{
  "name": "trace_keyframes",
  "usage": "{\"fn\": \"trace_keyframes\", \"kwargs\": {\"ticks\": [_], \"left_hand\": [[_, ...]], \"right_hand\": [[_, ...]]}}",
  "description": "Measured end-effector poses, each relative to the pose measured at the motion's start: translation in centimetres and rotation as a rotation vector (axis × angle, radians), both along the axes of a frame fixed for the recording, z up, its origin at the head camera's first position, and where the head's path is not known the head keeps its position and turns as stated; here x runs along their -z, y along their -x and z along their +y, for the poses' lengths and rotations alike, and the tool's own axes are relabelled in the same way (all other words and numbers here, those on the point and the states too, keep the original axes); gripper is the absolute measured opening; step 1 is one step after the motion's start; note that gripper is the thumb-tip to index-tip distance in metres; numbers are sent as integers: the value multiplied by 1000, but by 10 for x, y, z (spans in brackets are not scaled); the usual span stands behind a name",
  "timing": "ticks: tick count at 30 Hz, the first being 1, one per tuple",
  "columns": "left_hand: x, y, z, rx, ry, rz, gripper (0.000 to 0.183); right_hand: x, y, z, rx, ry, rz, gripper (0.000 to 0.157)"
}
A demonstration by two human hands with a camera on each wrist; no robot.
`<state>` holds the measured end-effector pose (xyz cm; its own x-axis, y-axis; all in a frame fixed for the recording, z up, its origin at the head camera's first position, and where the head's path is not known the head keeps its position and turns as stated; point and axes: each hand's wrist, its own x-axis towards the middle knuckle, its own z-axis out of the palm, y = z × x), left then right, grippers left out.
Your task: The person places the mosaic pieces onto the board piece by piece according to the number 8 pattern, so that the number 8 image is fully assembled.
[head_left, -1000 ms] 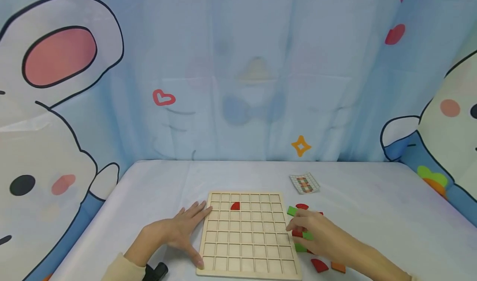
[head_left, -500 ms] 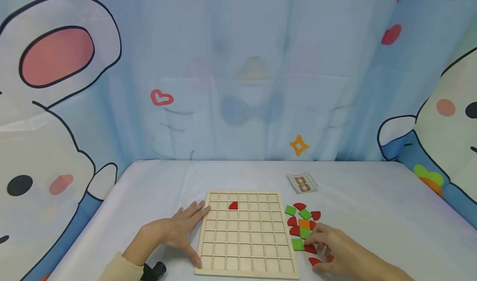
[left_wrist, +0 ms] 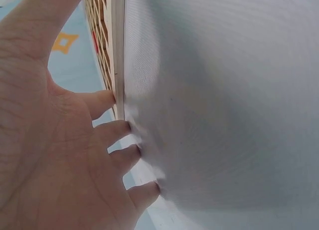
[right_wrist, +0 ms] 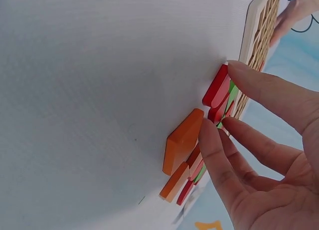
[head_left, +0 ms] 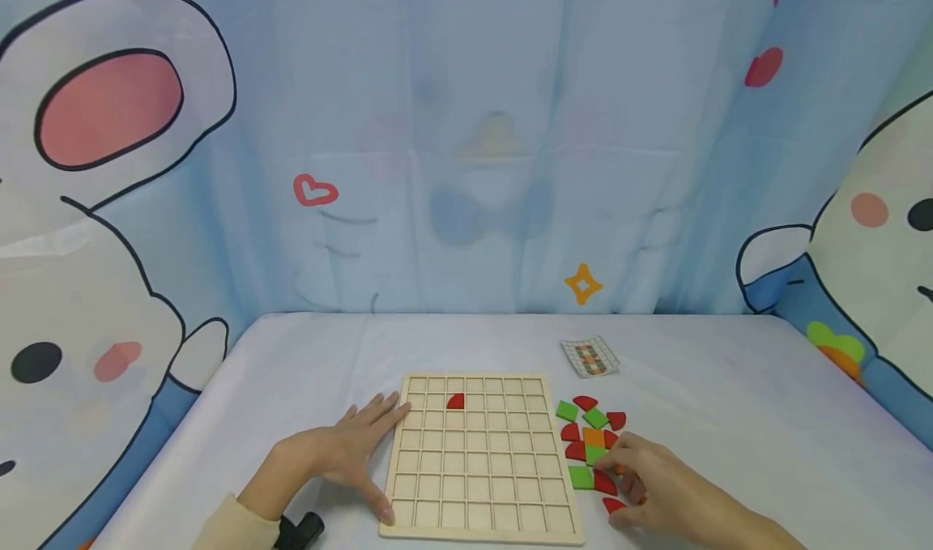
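A wooden grid board (head_left: 474, 485) lies on the white cloth, with one red quarter-round tile (head_left: 456, 402) in a cell near its far side. Along the board's left edge rests my left hand (head_left: 342, 453), fingers spread, the thumb at the near corner. My right hand (head_left: 659, 485) is low over the loose tiles right of the board. Its thumb tip is right at a red quarter-round tile (right_wrist: 217, 85), while the other fingertips hover apart from the thumb, close to an orange tile (right_wrist: 184, 142). The palm hides part of the tiles in the head view.
Several green squares (head_left: 581, 478), red quarter-rounds (head_left: 616, 420) and an orange square (head_left: 594, 438) lie along the board's right side. Behind them is a small printed pattern card (head_left: 590, 357). A black object (head_left: 300, 531) sits by the left wrist. A patterned curtain (head_left: 481, 275) hangs behind the table.
My right hand has moved from over the middle of the tile pile toward its near right end, uncovering several tiles. My left hand stays at the board's edge.
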<state>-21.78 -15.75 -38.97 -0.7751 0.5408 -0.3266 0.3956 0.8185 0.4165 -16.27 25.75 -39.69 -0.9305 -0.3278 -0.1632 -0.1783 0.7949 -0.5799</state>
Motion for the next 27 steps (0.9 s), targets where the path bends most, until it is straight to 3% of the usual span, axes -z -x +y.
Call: {"fn": "trace_keyframes", "kwargs": {"ticks": [11,20,27], "left_hand": [[-2,-1,0,0,-6,-1,132],[-1,-2,1,-11,0,9,133],[0,-2,1,-7,4,17,133]], "right_hand": [[1,-1,1,-24,-23,58,43],[0,-3,-9,132,-39,-7,55],[-1,-5,-6,151,-37,-28,51]]}}
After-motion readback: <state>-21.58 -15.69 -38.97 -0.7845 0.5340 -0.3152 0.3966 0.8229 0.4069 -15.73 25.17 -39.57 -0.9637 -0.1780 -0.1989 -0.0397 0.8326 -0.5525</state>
